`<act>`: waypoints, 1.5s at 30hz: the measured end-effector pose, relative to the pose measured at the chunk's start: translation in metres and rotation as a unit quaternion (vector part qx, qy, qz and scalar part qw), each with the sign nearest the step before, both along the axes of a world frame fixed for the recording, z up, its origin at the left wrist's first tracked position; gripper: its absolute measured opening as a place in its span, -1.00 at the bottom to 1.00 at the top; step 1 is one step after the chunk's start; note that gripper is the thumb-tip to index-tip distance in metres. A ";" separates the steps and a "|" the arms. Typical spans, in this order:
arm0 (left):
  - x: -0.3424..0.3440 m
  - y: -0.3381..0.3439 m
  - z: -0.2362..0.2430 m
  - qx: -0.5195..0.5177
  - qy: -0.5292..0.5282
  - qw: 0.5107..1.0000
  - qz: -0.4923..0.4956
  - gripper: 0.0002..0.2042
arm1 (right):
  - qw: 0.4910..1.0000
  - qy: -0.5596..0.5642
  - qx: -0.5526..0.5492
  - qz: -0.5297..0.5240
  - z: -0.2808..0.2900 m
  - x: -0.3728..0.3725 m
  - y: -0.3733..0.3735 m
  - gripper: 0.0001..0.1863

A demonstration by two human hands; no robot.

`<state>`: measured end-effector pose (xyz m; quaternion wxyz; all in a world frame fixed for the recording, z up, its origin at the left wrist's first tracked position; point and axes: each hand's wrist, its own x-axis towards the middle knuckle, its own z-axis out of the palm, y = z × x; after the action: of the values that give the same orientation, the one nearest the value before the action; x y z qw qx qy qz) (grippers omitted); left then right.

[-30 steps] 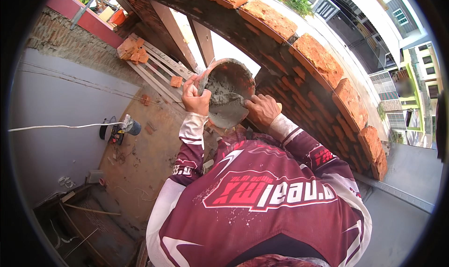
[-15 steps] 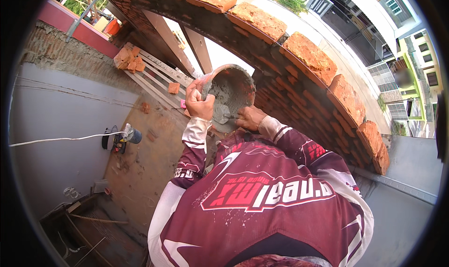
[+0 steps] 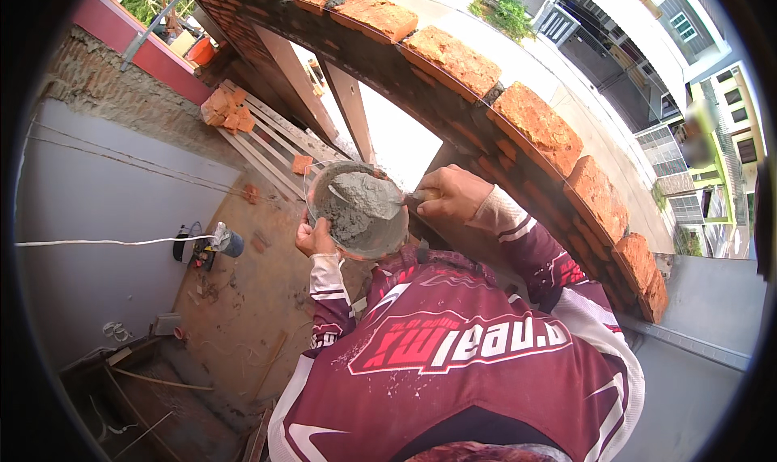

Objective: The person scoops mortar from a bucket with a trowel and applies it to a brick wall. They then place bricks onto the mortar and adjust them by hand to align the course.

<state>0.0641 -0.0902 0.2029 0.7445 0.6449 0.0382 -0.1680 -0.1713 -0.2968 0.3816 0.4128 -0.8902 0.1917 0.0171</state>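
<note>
Head view: the left hand (image 3: 314, 239) grips the near-left rim of a round bowl (image 3: 358, 209), its fingers curled shut under and around the edge so the bowl sits tilted toward the person, held up in the air in front of the chest. The bowl holds a heap of grey wet mortar (image 3: 358, 207), piled higher toward the bowl's far side. Just to the right of the bowl, the right hand (image 3: 452, 193) is closed in a fist around the handle of a trowel (image 3: 401, 196); only a small part of the tool shows, its tip reaching over the bowl's right rim and touching the mortar. Beyond the bowl, and curving across to its right, runs a red brick wall (image 3: 518, 114), its top course made of bricks set on edge with grey joints between them. To the bowl's far left lie slanted timber planks (image 3: 275, 142) with a small pile of broken bricks (image 3: 229, 110) resting on them. Lower left of the bowl, down on the dirty concrete floor (image 3: 251, 300), sits a small tool (image 3: 212, 243) with a white cord (image 3: 105, 241) trailing off to the left.
</note>
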 end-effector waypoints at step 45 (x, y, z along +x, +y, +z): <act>-0.045 -0.091 0.063 -0.047 -0.300 0.908 -0.289 -0.66 | 0.964 0.088 -0.233 -0.098 -0.101 -0.059 0.074 -0.79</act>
<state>0.0188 -0.1815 0.2663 0.6692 0.6122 -0.3827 -0.1759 -0.2303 -0.2226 0.2808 0.1753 -0.9336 0.3123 0.0101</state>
